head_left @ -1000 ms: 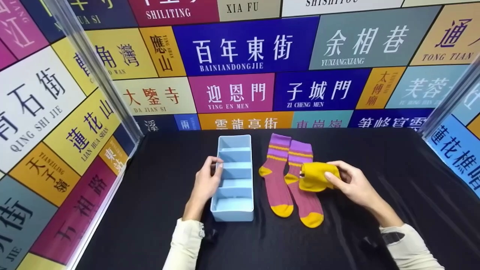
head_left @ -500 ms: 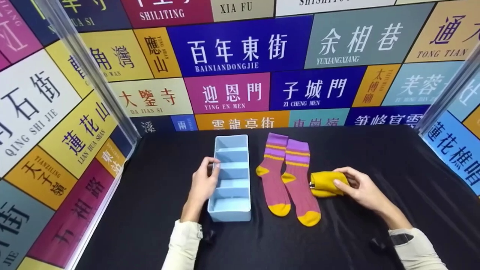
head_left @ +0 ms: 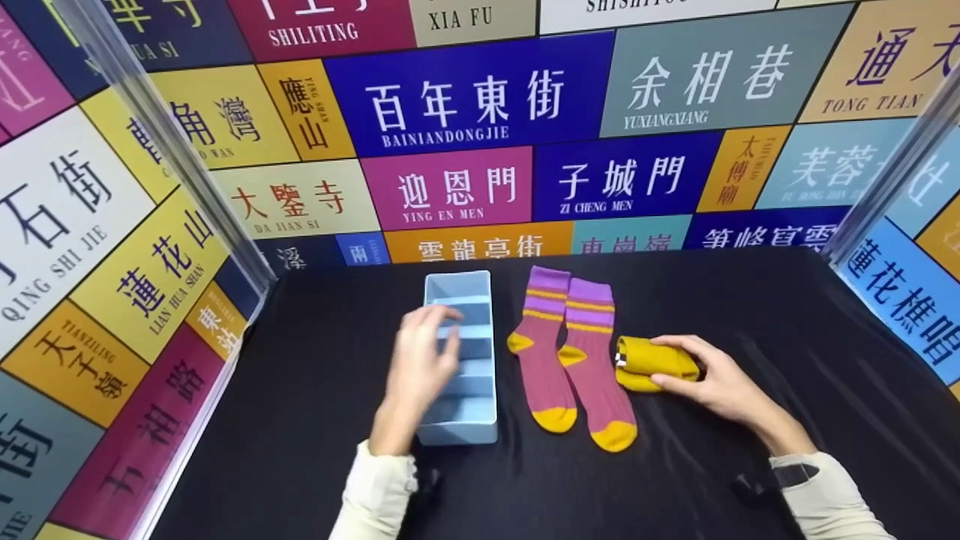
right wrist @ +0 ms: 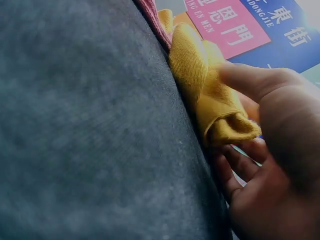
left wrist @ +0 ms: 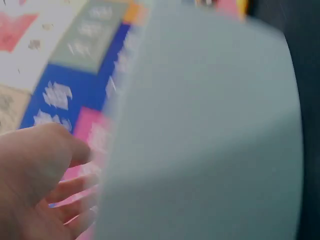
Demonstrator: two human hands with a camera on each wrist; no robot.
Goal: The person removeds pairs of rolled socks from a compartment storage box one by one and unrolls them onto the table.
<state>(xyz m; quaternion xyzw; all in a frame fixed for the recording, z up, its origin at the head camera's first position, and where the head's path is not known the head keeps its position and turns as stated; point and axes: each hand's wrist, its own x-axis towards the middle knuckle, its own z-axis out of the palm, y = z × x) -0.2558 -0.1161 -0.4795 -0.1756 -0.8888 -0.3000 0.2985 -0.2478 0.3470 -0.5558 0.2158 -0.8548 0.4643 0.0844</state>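
A light blue divided storage box [head_left: 459,433] stands on the black cloth. Over its left side hovers my left hand [head_left: 420,360], fingers loosely bent around nothing; the left wrist view shows this hand [left wrist: 45,185] beside the blurred box wall [left wrist: 210,125]. My right hand [head_left: 720,382] grips a folded yellow sock bundle [head_left: 637,360] at its right end, down at the cloth. In the right wrist view the thumb lies on the bundle [right wrist: 210,90], with fingers on its far side. Just left of it lies a pair of pink-purple socks [head_left: 592,360] with yellow toes and heels, laid flat.
Black cloth [head_left: 540,495] covers the table. Panels with printed street names [head_left: 472,97] rise behind and at both sides. Clear corner posts [head_left: 202,157] stand at the table's back corners. The box's visible compartments hold nothing.
My right hand has moved the yellow bundle right and down, off the pink-purple socks onto the cloth beside them. My left hand has let go of the box edge and shifted right over it.
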